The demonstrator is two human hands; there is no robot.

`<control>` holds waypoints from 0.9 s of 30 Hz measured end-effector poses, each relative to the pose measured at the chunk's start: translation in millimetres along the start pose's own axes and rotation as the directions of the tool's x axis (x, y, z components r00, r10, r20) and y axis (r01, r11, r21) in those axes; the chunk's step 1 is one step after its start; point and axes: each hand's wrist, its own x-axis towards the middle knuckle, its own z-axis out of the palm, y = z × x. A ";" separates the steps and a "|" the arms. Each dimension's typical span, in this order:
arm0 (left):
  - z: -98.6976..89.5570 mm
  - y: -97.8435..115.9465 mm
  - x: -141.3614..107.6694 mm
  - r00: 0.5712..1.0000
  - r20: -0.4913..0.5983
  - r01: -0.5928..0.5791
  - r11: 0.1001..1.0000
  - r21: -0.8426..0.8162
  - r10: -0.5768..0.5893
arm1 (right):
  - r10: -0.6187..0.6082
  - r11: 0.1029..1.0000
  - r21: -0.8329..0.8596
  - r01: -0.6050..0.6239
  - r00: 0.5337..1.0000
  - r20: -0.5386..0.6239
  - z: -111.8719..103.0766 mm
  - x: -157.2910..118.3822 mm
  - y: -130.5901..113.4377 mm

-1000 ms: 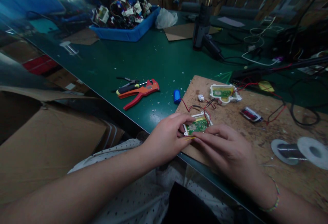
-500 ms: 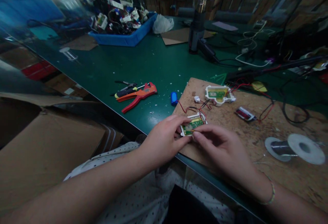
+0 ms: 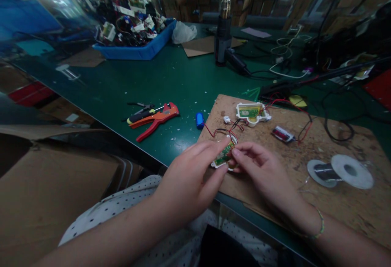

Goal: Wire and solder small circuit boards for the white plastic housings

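Note:
My left hand (image 3: 191, 169) is closed around a small white plastic case with a green circuit board (image 3: 223, 156) in it, fingers over the far edge and thumb at the near edge. My right hand (image 3: 259, 165) pinches with thumb and forefinger at the case's right side; what lies between those fingertips is too small to make out. Red and black wires (image 3: 222, 130) run from the case to a blue battery (image 3: 199, 120) and a white connector (image 3: 226, 119). Just beyond, a second white case with a board (image 3: 252, 113) lies on the brown work board (image 3: 293, 157).
Red-orange wire strippers (image 3: 155, 120) and pliers (image 3: 140, 105) lie at left. A solder spool (image 3: 339, 171) and a wired battery-like part (image 3: 283, 134) are on the right. Farther back stand a heat gun (image 3: 224, 43) and a blue bin (image 3: 131, 52) heaped with parts.
My right fingertips have moved from over the board to the case's right side. The case now looks more tilted in my left hand. The whole view has shifted slightly.

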 end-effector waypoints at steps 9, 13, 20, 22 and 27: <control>1.7 -0.8 3.8 0.999 0.038 0.007 1.000 -0.019 -0.006 | -0.001 1.000 -0.015 0.001 1.000 0.003 0.6 -2.2 -2.1; 1.1 -1.5 2.0 0.998 0.069 -0.003 0.999 0.044 0.000 | 0.002 1.000 -0.017 -0.002 1.000 0.001 -0.6 -1.3 -1.4; 1.6 -0.4 2.5 0.997 0.083 -0.005 0.998 0.065 0.000 | -0.018 0.998 -0.056 0.018 1.000 -0.005 -1.0 -2.0 -1.2; 1.9 -0.2 2.3 0.997 0.077 -0.013 0.997 0.071 0.007 | -0.024 0.997 -0.078 0.023 1.000 -0.009 -1.1 -2.8 -1.3; 2.0 0.9 0.5 0.995 0.099 -0.007 0.993 0.118 -0.005 | -0.029 0.993 -0.113 0.027 0.999 -0.018 -1.6 -4.8 -1.6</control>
